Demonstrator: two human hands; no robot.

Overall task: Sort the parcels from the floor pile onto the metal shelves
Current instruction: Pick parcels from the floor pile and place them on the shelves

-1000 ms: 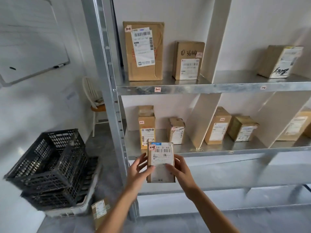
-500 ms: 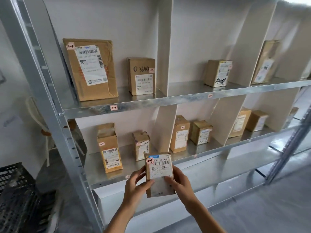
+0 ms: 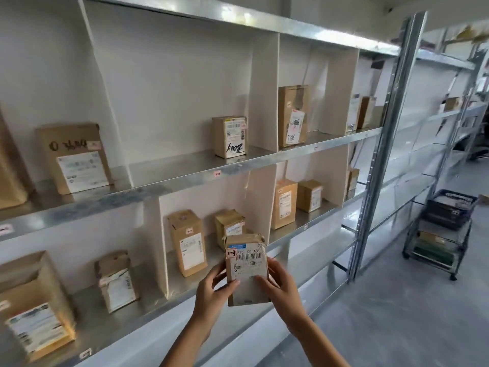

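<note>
I hold a small brown cardboard parcel [image 3: 246, 270] upright in front of the lower shelf, its white barcode label and a red-edged tag facing me. My left hand [image 3: 215, 290] grips its left side and my right hand [image 3: 280, 283] grips its right side. The metal shelves [image 3: 185, 178] run across the view, split by white dividers [image 3: 260, 197] into bays. Several labelled parcels stand in the bays, such as one on the upper shelf [image 3: 229, 136] and one on the lower shelf [image 3: 188, 242]. The floor pile is out of view.
A silver upright post [image 3: 381, 144] ends this shelf unit at the right. Beyond it a wire trolley [image 3: 439, 242] carries a black crate [image 3: 449, 207] on the grey floor. More shelving continues at the far right.
The view has swung right along the shelves and come closer. The parcel stays held in both hands, now in front of the second lower bay instead of the first.
</note>
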